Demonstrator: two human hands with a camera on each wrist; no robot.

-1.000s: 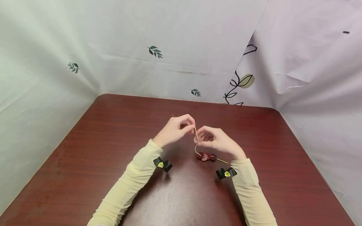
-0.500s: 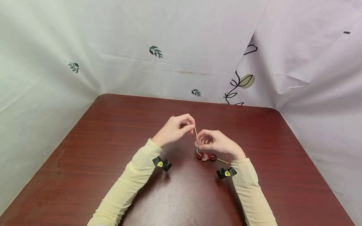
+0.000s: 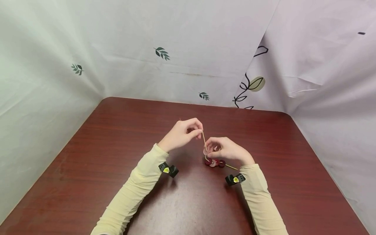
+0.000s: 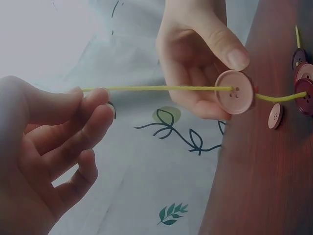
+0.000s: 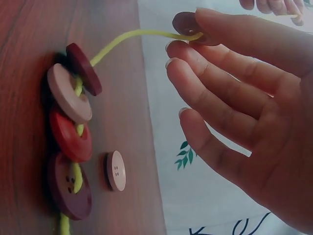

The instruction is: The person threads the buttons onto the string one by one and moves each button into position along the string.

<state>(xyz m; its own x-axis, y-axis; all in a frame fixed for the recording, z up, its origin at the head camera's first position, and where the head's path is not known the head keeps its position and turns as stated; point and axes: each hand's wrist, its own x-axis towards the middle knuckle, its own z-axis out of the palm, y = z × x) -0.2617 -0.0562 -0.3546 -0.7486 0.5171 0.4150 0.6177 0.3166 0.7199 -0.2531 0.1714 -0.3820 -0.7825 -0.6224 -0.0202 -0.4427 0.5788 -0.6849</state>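
Observation:
My left hand [image 3: 182,134] pinches the end of a yellow cord [image 4: 156,88] between thumb and forefinger, drawing it taut in the left wrist view. On that cord sits a pale pink button [image 4: 235,92], which my right hand [image 3: 229,150] pinches at its edge, lower and to the right. Beyond it the cord sags to several threaded buttons lying on the table: a dark red button [image 5: 84,69], a pink button [image 5: 69,93], a red button [image 5: 71,136] and a maroon button [image 5: 73,193]. The cord's other end trails past the maroon one.
One loose pink button [image 5: 117,170] lies on the brown table [image 3: 141,120], close to the threaded row and beneath my right hand. A white cloth [image 3: 123,58] with leaf prints hangs behind the table and along its sides.
My right hand has slid down the cord with the pale pink button, toward the threaded buttons, leaving more cord above it. The left hand stays nearly still.

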